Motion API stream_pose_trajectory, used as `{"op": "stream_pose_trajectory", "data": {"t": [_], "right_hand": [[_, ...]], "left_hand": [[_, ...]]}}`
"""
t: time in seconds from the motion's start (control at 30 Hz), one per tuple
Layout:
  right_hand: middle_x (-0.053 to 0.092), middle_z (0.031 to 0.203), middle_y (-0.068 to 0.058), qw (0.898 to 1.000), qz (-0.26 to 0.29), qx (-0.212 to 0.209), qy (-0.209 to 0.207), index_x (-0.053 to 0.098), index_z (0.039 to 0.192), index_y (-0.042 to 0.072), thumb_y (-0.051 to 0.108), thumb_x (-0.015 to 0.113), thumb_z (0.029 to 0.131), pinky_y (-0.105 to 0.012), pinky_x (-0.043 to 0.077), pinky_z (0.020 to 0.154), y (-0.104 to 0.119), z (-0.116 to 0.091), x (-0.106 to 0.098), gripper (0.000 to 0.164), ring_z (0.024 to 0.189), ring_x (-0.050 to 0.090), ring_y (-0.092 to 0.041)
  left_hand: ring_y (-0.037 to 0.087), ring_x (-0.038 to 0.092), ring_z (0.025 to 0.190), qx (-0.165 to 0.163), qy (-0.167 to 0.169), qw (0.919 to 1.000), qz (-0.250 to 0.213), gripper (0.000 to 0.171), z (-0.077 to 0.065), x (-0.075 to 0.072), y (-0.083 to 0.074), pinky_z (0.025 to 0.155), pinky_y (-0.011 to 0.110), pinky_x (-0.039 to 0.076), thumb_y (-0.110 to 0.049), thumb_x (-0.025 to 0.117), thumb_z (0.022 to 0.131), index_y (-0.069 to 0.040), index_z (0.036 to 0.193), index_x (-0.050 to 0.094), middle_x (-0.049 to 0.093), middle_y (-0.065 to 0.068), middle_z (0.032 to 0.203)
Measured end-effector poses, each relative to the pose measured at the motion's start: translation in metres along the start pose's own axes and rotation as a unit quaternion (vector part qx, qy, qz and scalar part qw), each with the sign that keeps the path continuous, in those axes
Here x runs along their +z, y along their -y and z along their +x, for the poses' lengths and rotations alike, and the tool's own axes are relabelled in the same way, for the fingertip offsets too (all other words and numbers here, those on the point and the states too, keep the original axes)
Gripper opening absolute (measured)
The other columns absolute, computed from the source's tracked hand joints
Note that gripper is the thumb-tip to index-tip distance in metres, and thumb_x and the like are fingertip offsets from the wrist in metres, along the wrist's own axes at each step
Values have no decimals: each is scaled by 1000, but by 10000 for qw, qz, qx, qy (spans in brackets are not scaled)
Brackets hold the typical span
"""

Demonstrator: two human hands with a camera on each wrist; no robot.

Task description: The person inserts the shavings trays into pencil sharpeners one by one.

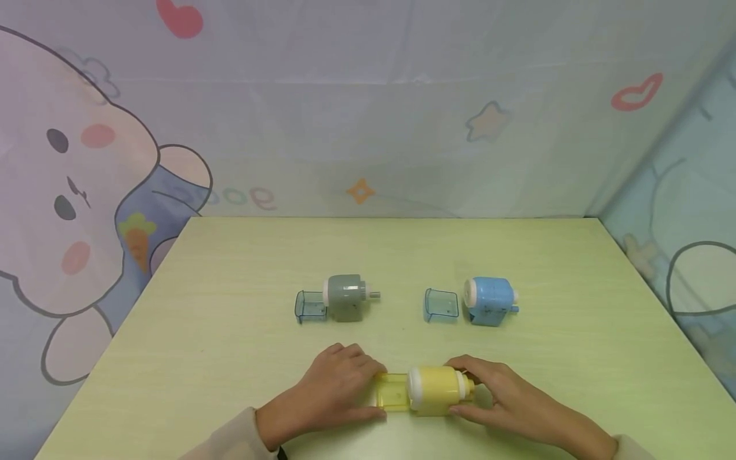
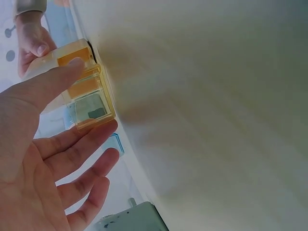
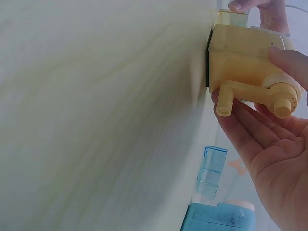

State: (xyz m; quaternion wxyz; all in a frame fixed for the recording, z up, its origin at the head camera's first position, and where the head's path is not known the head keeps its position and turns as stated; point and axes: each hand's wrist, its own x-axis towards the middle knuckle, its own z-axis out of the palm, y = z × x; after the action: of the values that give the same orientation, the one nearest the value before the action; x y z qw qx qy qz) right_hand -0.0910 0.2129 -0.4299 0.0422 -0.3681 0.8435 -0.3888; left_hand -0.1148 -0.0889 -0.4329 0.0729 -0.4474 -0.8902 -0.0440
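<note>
A yellow hand-crank pencil sharpener [image 1: 438,388] stands near the front of the table, its white front ring facing left. My right hand [image 1: 512,397] grips its body from the crank side, thumb on one face and fingers on the other. In the right wrist view the yellow crank [image 3: 248,91] shows between thumb and fingers. My left hand [image 1: 339,391] pinches the clear yellow shavings drawer [image 1: 393,397] between thumb and forefinger. That drawer lies right up against the sharpener's front; the left wrist view shows the other fingers spread loosely beyond it.
Farther back on the table [image 1: 241,255] are a grey-green sharpener [image 1: 345,295] with its clear drawer [image 1: 311,308] at its left, and a blue sharpener [image 1: 492,297] with a clear blue drawer [image 1: 441,305] set apart on its left. A printed cloth [image 1: 402,140] hangs behind the table.
</note>
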Motion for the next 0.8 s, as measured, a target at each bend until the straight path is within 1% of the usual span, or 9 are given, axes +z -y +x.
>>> {"op": "stream_pose_trajectory", "data": {"t": [0.5, 0.8], "right_hand": [[54, 106, 12, 9998, 14, 126, 154, 45, 121, 23, 34, 66, 84, -28, 49, 74, 0, 2, -2, 44, 89, 55, -7], [54, 106, 12, 9998, -14, -115, 148, 44, 122, 21, 31, 65, 85, -28, 49, 73, 2, 3, -3, 44, 89, 55, -7]], "left_hand": [[8, 46, 92, 34, 169, 9998, 34, 56, 4, -3, -2, 76, 27, 38, -66, 53, 78, -20, 110, 59, 59, -12, 102], [7, 46, 93, 54, 101, 9999, -121, 56, 6, -2, -4, 79, 28, 37, -66, 53, 78, -22, 113, 57, 58, -13, 103]]}}
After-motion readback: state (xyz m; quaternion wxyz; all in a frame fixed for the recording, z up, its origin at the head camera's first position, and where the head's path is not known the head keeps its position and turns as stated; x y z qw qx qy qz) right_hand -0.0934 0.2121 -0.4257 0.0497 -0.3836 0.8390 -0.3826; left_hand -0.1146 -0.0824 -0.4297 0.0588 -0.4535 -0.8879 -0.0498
